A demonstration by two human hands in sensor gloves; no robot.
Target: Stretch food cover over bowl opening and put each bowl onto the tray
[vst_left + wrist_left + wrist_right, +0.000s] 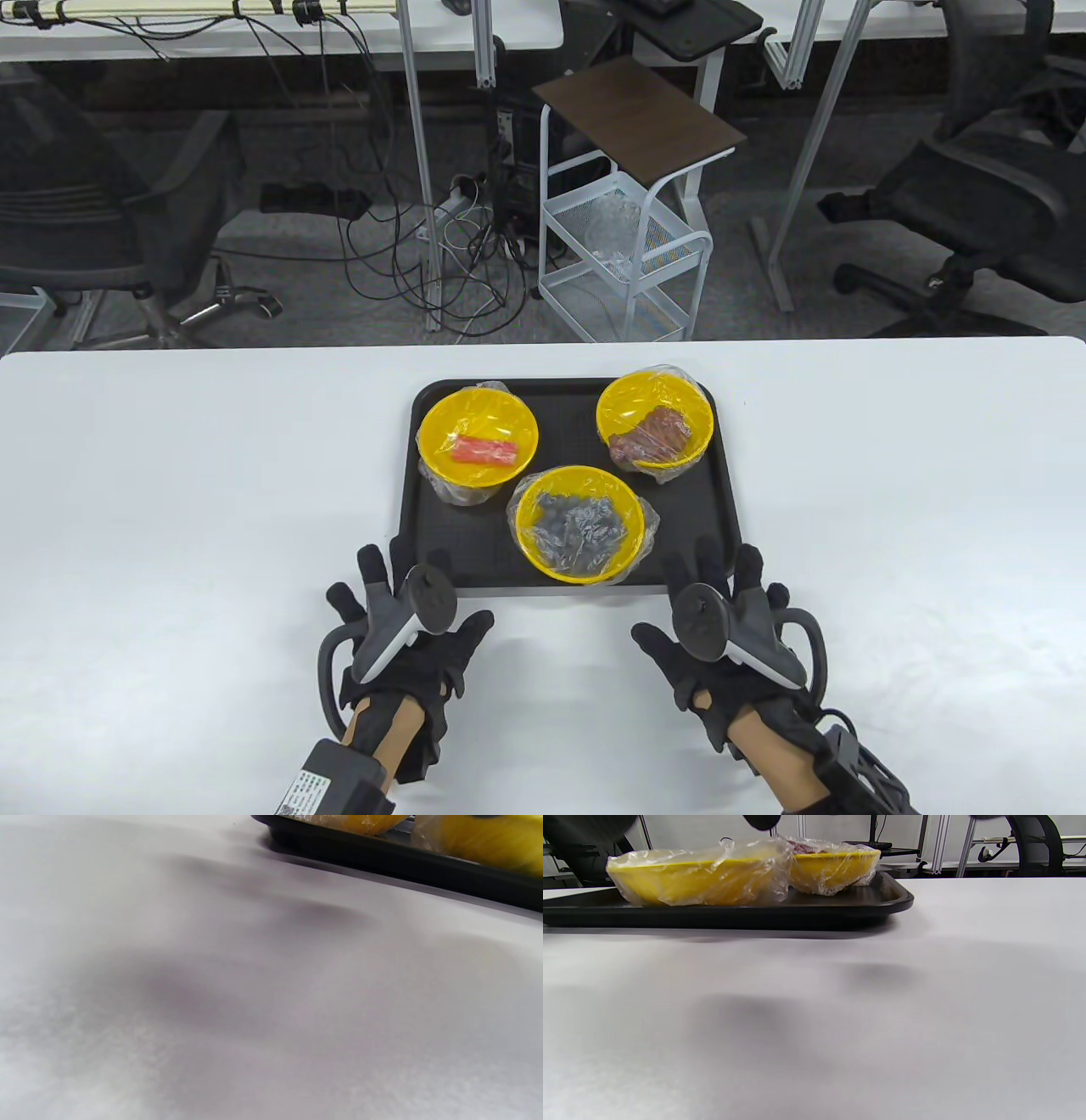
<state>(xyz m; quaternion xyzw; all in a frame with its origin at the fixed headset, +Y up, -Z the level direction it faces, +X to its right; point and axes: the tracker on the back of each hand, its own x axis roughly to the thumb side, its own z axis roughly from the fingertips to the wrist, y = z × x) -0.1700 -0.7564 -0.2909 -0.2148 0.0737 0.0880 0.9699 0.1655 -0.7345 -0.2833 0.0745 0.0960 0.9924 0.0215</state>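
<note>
So the tray point(730, 475) sits on the surface point(170, 509), roughly centred. Three covered bowls are on it: one at the back left point(478, 437), one at the back right point(654, 418), and a third point(579, 523) in front, between them, near the tray's front edge. The left hand point(399, 620) rests on the surface by the tray's front left corner, the right hand point(730, 620) by its front right corner.
</note>
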